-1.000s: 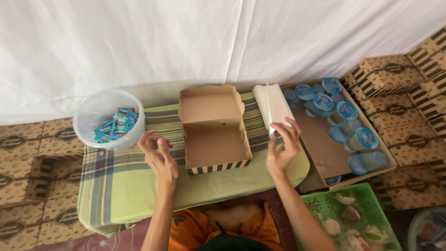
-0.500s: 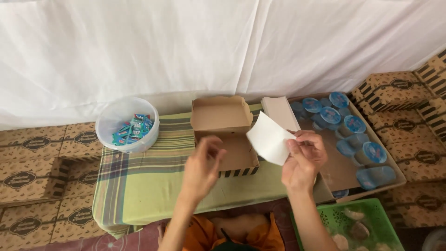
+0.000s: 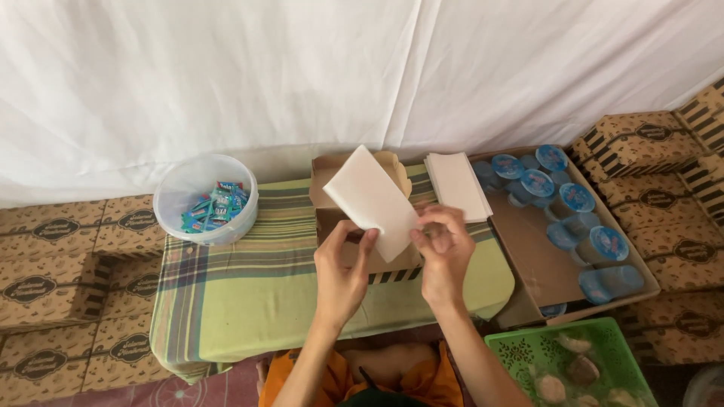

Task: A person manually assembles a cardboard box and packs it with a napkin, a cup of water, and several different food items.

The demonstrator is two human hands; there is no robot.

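Note:
A white sheet of paper (image 3: pixel 371 197) is held up over the open brown cardboard box (image 3: pixel 329 173) with a striped front edge. My left hand (image 3: pixel 343 270) pinches the sheet's lower left edge. My right hand (image 3: pixel 443 252) grips its lower right corner. The sheet hides most of the box's inside. A stack of the same white sheets (image 3: pixel 456 185) lies just right of the box on the green plaid cloth (image 3: pixel 249 279) of the low table.
A clear round tub (image 3: pixel 205 199) of small blue sachets sits at the cloth's far left. A cardboard tray (image 3: pixel 528 249) of blue-lidded cups stands to the right. Closed patterned boxes (image 3: pixel 637 139) are stacked around. A green basket (image 3: pixel 562 362) of wrapped food is at the lower right.
My right hand lifted one sheet off the stack and carried it left over the open box. My left hand came up from the cloth and took hold of the sheet's other edge.

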